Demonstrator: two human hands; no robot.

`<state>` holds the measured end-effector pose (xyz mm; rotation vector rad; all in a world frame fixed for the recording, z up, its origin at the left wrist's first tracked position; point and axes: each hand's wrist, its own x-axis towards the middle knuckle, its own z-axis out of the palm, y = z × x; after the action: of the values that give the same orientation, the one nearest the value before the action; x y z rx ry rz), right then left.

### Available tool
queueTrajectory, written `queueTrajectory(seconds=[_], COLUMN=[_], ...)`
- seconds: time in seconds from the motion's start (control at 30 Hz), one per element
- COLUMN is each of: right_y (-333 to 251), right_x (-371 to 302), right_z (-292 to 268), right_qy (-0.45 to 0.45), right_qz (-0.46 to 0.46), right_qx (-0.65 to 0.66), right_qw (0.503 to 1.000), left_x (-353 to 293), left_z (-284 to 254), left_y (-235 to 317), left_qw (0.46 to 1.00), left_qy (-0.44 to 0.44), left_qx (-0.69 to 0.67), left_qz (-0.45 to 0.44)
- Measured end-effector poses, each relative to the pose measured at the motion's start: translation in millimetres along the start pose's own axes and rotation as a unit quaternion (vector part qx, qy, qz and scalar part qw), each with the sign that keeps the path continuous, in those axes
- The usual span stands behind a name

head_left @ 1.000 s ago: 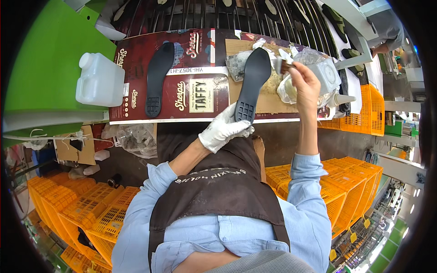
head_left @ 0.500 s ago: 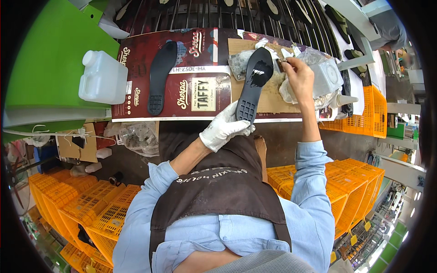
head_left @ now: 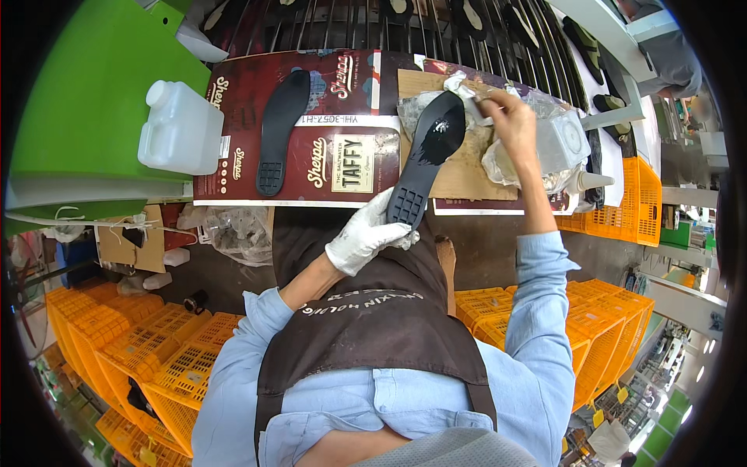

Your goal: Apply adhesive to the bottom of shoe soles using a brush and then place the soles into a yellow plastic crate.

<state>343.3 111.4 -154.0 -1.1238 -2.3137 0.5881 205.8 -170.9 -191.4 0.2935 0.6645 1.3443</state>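
We see a black shoe sole (head_left: 428,159), its toe pointing away and leaning right, its heel over the front edge of the worktop (head_left: 311,204). Its forefoot looks wet and glossy, with a pale glint near the middle and ragged streaks running toward the waist; the heel end is duller and carries a grid of square recesses. Our gloved left grip (head_left: 366,240) is closed around that heel. Our bare right grip (head_left: 511,128) pinches a small, blurred tool (head_left: 482,113) beside the toe.

Gloved left fingers (head_left: 395,232) holding black sole (head_left: 427,162), bare right fingers (head_left: 500,109) pinching small blurred tool (head_left: 482,114)
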Motion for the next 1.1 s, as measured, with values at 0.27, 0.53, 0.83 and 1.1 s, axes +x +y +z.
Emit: queueTrajectory(seconds=[0.27,0.53,0.83,1.1], right_y=[1.0,3.2,-17.1,-34.8], right_x=[22.7,41.0,59.4,54.8], right_z=[1.0,5.1,5.2,7.5], right_qy=[-0.014,-0.062,-0.126,-0.199], right_qz=[0.011,-0.026,0.022,-0.024], right_qx=[-0.033,-0.008,0.067,0.180], right_qw=[0.999,0.998,0.989,0.963], left_x=[-8.4,-13.8,-15.2,-16.1], left_z=[-10.4,-15.5,-22.8,-17.0], left_y=[2.4,3.2,8.2,17.7], left_qw=[1.000,0.999,0.998,0.998], left_qy=[0.002,0.009,-0.005,0.012], left_qx=[-0.011,-0.043,-0.055,-0.048], left_qz=[-0.007,0.009,0.032,0.039])
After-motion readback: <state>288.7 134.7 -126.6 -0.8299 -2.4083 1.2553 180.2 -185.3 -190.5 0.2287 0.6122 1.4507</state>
